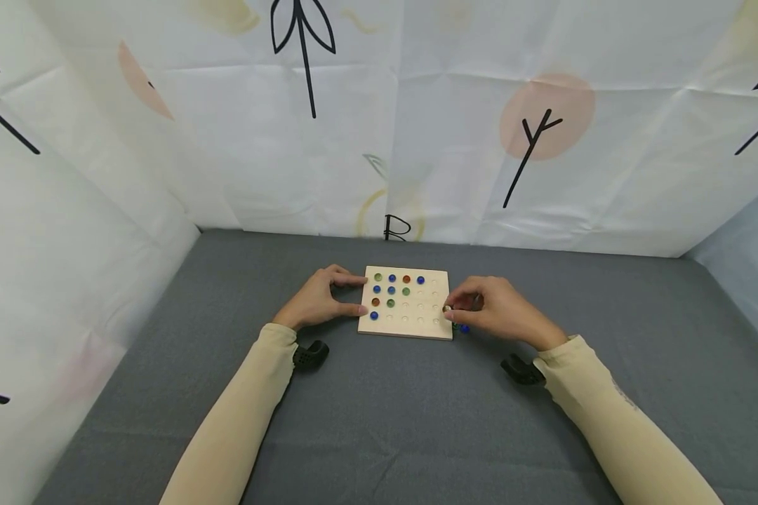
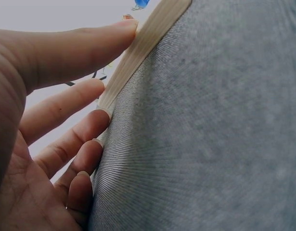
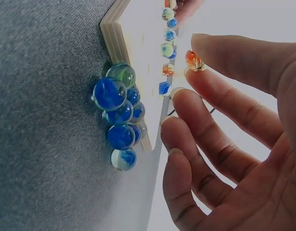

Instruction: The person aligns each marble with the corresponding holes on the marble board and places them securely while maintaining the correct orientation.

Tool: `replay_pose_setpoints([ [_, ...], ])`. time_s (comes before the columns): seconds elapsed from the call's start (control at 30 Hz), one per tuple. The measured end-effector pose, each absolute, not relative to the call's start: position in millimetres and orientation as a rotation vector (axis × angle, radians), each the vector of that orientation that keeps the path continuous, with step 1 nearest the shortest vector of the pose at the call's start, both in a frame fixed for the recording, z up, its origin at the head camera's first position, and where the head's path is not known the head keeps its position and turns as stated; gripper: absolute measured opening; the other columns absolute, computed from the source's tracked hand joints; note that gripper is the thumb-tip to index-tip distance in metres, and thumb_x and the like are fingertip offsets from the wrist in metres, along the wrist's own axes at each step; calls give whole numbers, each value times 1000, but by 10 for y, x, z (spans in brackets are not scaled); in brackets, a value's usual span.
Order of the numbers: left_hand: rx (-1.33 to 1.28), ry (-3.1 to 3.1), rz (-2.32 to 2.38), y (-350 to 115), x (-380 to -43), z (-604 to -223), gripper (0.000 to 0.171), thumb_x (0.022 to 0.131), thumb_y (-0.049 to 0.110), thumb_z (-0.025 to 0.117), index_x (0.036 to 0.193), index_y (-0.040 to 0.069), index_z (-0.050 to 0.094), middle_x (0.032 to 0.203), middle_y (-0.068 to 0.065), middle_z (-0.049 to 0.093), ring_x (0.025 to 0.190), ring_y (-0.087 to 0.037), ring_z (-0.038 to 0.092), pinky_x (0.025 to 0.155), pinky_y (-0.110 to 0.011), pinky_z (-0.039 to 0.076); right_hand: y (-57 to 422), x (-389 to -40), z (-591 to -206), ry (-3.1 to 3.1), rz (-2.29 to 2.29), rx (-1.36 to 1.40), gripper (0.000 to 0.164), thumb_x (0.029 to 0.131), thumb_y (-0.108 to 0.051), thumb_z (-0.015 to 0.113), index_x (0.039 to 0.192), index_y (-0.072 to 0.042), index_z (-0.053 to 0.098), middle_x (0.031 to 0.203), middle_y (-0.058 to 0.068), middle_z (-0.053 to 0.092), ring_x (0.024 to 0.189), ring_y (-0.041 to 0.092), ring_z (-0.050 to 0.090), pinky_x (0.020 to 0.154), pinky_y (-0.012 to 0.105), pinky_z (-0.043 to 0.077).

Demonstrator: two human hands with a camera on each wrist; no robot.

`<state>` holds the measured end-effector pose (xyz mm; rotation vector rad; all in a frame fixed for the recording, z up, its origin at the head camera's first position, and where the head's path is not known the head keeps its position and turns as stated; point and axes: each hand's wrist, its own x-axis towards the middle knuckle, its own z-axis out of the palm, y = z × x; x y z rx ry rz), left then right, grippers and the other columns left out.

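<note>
A light wooden board (image 1: 413, 328) with rows of shallow round hollows lies on the cloth. Blue, green and orange-red marbles sit in the hollows on its left and along the back row. My left hand (image 1: 321, 297) touches the board's left edge with thumb and fingertips, the fingers fairly straight. Over the right edge, my right hand (image 1: 495, 308) pinches an orange marble (image 3: 194, 61) between thumb and index finger. Beside that edge a cluster of loose marbles (image 3: 120, 113), mostly blue with a green one, rests on the cloth, largely hidden by the right hand in the head view.
Grey cloth (image 1: 379, 421) covers the table. A white patterned curtain (image 1: 442, 161) hangs behind it and along the left side. Black wrist devices (image 1: 311, 355) are worn at both cuffs.
</note>
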<state>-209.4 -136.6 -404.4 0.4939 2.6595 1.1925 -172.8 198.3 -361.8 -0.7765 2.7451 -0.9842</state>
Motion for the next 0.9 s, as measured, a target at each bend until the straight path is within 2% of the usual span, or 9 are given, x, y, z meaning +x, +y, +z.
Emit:
replay_pose_setpoints([
  [0.23,515,2621,1256,-1392,-2098,-4046,61,78,25,91,133,13,70,130,-12,57,125,-33,51,106,-54,40,1915,-1763,-3596,2738,-977,-806,13,92,-20,78,103,-13,78,89,-5,66,77,12,60,66,33,50],
  [0.9,510,2636,1248,-1416,-2095,-4067,60,78,26,91,132,13,70,129,-12,58,123,-32,52,105,-54,41,1629,-1881,-3622,2679,-994,-860,12,94,-17,76,103,-10,77,89,-2,67,73,14,61,65,34,50],
])
